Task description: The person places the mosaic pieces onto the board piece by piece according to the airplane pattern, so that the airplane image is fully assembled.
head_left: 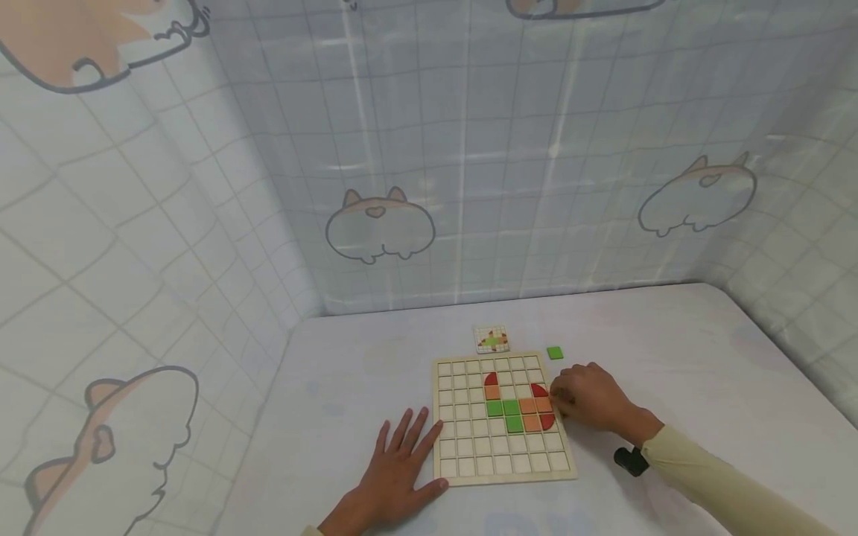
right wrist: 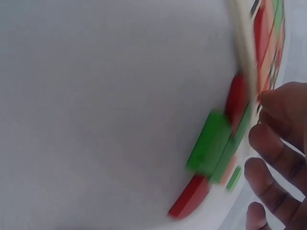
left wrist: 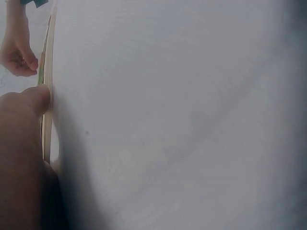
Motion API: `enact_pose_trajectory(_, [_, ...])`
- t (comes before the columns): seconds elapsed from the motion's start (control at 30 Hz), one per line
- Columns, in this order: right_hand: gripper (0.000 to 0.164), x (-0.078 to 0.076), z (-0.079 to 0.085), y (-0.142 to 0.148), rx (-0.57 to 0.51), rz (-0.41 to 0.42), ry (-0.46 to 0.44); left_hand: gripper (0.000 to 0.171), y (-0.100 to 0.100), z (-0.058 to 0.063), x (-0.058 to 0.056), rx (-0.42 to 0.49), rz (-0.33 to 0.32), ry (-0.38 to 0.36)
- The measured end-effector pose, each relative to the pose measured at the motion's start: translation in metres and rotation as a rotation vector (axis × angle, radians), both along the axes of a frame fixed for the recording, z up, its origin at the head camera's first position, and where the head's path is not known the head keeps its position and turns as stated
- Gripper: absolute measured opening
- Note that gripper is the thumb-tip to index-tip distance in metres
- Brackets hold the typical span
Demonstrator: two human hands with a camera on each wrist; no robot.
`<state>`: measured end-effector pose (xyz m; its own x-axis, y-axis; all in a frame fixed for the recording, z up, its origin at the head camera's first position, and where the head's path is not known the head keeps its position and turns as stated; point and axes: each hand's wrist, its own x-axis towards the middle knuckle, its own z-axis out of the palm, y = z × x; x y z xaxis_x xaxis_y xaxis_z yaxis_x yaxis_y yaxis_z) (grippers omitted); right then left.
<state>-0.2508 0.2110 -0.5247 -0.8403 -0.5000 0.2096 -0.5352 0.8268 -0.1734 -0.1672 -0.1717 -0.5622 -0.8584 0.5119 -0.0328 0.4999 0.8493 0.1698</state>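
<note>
A pale wooden grid board lies on the table, with green tiles, orange tiles and red quarter-round tiles in its cells. My left hand lies with spread fingers, index finger and thumb touching the board's left edge. At the right edge is my right hand, fingers bent, fingertips by an orange tile. In the right wrist view a fingertip meets the board's edge; whether a tile is pinched there is hidden. Below those fingers lie loose green tiles and red pieces.
A small pattern card lies behind the board, with a single green tile to its right. A black object shows beneath the right wrist. Printed curtains enclose the white table at the back and sides.
</note>
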Motion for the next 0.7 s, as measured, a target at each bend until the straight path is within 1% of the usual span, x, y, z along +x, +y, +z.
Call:
enact_pose_trajectory(0.1, [0.007,-0.006,-0.003,0.008,0.016,-0.005,0.024,0.084,0.000,0.000,0.000,0.000,0.000,-0.009])
enact_pose_trajectory(0.23, [0.006,-0.017,-0.005,0.016,0.010,-0.022,0.035,0.083,0.000,0.001,0.000,0.009,0.001,-0.021])
enact_pose_trajectory(0.4, [0.013,-0.031,-0.004,0.021,-0.014,-0.056,0.047,0.082,0.000,0.003,0.001,0.033,-0.001,-0.023])
enact_pose_trajectory(0.57, [0.015,-0.048,-0.007,0.024,-0.024,-0.101,0.057,0.082,0.000,0.004,0.001,0.045,-0.002,-0.026])
enact_pose_trajectory(0.7, [0.022,-0.059,-0.010,0.025,-0.022,-0.107,0.048,0.082,0.001,0.005,0.003,0.049,-0.004,-0.017])
